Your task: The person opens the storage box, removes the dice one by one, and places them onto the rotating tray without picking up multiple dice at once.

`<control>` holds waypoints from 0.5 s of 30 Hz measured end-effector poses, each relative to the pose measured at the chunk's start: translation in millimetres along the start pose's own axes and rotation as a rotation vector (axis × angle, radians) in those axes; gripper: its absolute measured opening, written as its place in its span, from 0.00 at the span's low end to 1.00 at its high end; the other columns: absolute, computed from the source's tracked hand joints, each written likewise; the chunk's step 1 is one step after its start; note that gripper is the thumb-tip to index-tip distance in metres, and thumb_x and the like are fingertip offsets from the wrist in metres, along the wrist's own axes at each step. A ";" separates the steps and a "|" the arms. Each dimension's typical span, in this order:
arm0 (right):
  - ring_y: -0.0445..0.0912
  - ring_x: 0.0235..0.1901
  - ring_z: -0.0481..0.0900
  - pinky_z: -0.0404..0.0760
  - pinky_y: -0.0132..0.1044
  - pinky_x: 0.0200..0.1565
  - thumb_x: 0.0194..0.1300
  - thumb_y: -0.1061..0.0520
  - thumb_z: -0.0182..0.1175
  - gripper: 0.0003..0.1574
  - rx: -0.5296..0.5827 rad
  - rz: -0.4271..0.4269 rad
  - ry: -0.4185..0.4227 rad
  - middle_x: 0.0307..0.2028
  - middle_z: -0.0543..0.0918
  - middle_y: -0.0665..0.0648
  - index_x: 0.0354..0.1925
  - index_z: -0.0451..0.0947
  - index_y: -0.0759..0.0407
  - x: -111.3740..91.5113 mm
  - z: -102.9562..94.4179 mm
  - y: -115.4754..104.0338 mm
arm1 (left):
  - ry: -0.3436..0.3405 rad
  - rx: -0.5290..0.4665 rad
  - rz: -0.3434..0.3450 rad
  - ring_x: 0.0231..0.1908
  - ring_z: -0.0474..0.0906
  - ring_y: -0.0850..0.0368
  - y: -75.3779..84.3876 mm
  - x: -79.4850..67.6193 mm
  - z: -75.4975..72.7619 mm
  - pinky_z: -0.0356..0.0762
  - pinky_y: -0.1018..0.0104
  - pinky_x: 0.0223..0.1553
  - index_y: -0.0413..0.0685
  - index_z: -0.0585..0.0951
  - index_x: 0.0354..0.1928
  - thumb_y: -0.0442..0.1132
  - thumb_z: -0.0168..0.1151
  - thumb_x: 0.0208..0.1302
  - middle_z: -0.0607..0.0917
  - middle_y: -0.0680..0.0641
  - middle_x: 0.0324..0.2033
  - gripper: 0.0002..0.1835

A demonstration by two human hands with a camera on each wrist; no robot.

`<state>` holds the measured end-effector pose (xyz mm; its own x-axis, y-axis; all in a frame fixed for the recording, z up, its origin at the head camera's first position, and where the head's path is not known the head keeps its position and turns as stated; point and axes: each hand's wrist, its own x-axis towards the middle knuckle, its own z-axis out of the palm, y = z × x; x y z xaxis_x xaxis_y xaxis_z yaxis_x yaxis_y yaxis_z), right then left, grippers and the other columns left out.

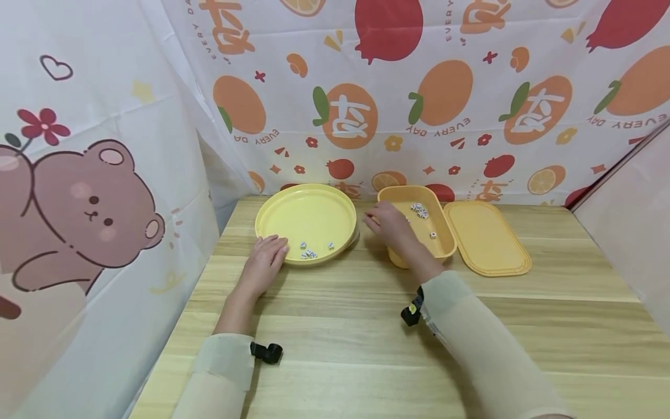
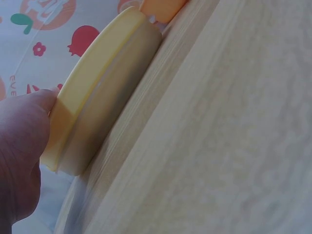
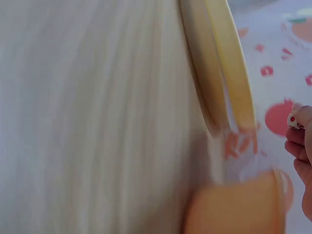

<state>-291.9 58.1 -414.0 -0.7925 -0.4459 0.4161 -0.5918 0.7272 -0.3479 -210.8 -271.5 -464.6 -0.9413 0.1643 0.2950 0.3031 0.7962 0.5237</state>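
Note:
A round yellow tray (image 1: 306,212) stands at the back left of the table, with several white dice (image 1: 309,254) near its front rim. My left hand (image 1: 264,265) holds the tray's left front rim; in the left wrist view the hand (image 2: 24,141) is at the tray's side wall (image 2: 92,92). Between the tray and an orange box (image 1: 446,247), my right hand (image 1: 392,227) hovers above the box's left edge. The right wrist view shows a white die (image 3: 293,120) with a red dot pinched at the fingertips of that hand (image 3: 303,151). More dice (image 1: 420,210) lie inside the box.
An orange lid (image 1: 489,238) lies flat to the right of the box. Behind everything hangs a fruit-printed cloth (image 1: 387,110), close to the tray and box. A bear-printed cloth (image 1: 94,203) borders the wooden table (image 1: 335,349) on the left.

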 end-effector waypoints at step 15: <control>0.45 0.45 0.82 0.83 0.38 0.49 0.69 0.53 0.62 0.13 0.104 0.002 -0.104 0.42 0.86 0.52 0.48 0.86 0.57 3.8 57.6 -39.3 | 0.005 0.000 0.003 0.68 0.65 0.42 2.4 -0.9 -1.3 0.44 0.43 0.76 0.36 0.77 0.60 0.44 0.49 0.77 0.80 0.38 0.60 0.21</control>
<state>-280.1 -2.2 -447.2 -0.8016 -0.4999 0.3279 -0.5979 0.6727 -0.4359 -209.0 -270.4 -462.6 -0.9396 0.1635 0.3007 0.3057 0.7959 0.5226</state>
